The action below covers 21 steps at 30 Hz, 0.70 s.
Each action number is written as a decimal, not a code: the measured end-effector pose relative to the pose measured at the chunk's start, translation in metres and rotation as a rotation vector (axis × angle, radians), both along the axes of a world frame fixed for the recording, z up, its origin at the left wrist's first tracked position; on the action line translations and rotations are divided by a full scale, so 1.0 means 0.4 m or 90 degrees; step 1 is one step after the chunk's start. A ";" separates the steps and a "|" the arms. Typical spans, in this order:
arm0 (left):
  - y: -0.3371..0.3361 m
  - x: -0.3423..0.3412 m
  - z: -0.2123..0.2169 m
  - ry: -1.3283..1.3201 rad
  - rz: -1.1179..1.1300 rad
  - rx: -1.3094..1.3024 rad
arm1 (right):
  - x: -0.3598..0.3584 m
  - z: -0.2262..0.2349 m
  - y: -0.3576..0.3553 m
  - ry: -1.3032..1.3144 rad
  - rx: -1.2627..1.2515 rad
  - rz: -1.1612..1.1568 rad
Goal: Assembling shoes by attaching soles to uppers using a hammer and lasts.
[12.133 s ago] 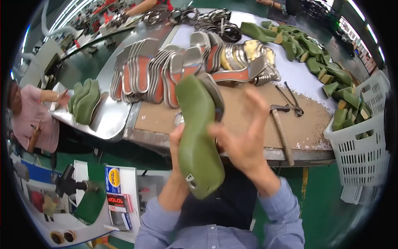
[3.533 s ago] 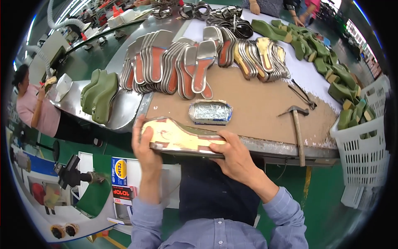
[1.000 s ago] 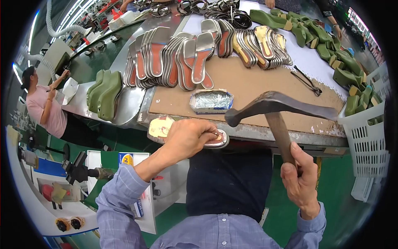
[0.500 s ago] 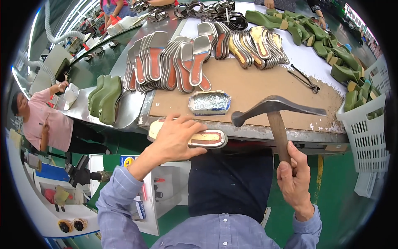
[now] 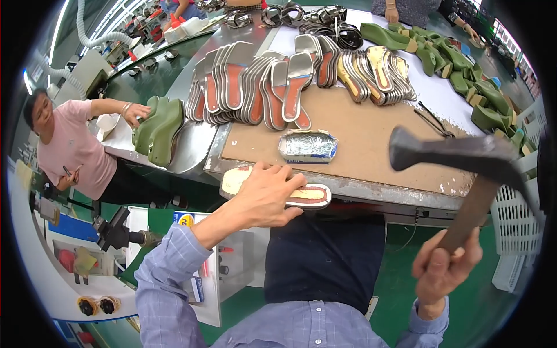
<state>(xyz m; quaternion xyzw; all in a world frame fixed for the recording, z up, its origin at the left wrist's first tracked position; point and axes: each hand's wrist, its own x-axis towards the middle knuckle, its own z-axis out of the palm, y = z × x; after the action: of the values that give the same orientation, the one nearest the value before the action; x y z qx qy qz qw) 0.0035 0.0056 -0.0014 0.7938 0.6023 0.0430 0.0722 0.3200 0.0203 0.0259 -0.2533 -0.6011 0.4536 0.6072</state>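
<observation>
My left hand [image 5: 262,194] grips a yellow and red insole [image 5: 314,196] with a pale rim, fingers over its top and thumb along its near side. It lies lengthwise at the table's near edge, its middle hidden under the hand. On the right, my right hand [image 5: 445,268] is wrapped round the wooden handle of a hammer [image 5: 473,211]. The dark metal head is up in the air, well apart from the insole, and looks large close to the camera. Just beyond the insole stands an open box of small nails [image 5: 308,146].
Red and silver insoles [image 5: 253,93] and yellow ones [image 5: 380,72] stand in rows across the table. Pincers [image 5: 434,120] lie at the right. Green shoe lasts [image 5: 166,130] sit at left, more [image 5: 447,55] at far right. A white basket [image 5: 516,214] flanks the table. A co-worker [image 5: 75,151] stands left.
The hammer has risen and swung to the right with my right hand. My left hand stays on the insole. The co-worker's hand has reached the green lasts at left.
</observation>
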 end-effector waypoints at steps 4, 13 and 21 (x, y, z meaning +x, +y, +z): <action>0.006 -0.004 -0.006 0.009 -0.004 0.013 | -0.067 -0.056 0.026 -0.596 -0.043 0.150; -0.002 0.012 -0.004 0.004 0.003 0.002 | -0.011 -0.033 -0.011 -0.172 0.113 0.021; -0.006 0.002 -0.005 -0.018 0.017 0.002 | -0.047 -0.092 0.004 -0.352 0.098 -0.017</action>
<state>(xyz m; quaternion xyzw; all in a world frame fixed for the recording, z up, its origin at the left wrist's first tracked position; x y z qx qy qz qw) 0.0042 0.0032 -0.0035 0.7850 0.6119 0.0559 0.0788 0.3012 0.0219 -0.0111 -0.3282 -0.7731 0.3121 0.4440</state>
